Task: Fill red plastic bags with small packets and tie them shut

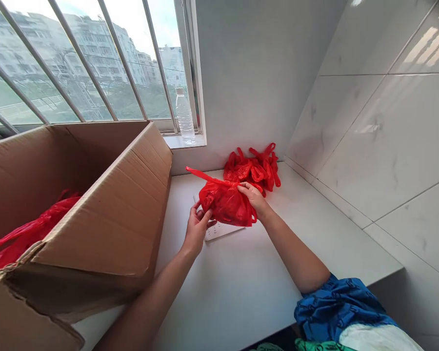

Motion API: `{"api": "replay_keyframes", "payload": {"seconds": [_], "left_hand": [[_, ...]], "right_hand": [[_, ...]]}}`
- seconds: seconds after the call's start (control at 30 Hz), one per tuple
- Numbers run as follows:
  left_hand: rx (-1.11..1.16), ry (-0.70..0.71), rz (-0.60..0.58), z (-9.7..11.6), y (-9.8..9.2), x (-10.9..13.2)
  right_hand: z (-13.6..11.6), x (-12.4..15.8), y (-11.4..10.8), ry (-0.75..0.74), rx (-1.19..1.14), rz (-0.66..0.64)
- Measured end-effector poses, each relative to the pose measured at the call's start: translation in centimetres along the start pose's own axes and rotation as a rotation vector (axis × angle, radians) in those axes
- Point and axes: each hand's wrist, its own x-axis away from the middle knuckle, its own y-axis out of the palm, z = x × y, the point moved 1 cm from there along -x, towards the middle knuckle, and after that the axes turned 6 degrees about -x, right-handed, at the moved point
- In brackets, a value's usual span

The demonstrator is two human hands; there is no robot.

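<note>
A knotted red plastic bag (225,202) with contents bulging inside it is held above the white countertop (223,297). My left hand (196,229) grips its lower left side. My right hand (254,199) pinches the gathered top, and one long red handle trails off to the left. Behind the right hand lies a heap of similar tied red bags (252,170), touching or nearly touching the held bag. Under my hands is a flat white sheet or card (219,230), partly hidden by the left hand and the bag.
An open cardboard box (95,195) stands to the left, holding loose red plastic (25,234). A plastic water bottle (185,117) stands on the barred window's sill (185,142). A tiled wall (380,136) rises on the right. A blue patterned sleeve (336,307) shows at lower right.
</note>
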Motion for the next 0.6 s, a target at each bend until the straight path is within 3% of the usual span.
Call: {"api": "replay_keyframes", "payload": {"seconds": [0.17,0.27,0.43,0.6], "left_hand": [[-0.134,-0.051,0.005,-1.1,-1.6,0.5],[-0.248,-0.104,0.035,-1.7,-3.3,0.9],[-0.493,0.012,0.032,-1.3,-5.0,1.4],[-0.855,0.302,-0.026,-0.3,-3.3,0.2]], "right_hand": [[0.0,0.7,-1.9,-0.34,0.767,0.089],[-0.2,2.4,-2.1,-0.444,0.978,0.079],[1.0,4.9,-1.3,-0.429,1.13,0.019],[3.7,5.2,-0.8,-0.292,1.33,-0.062]]}}
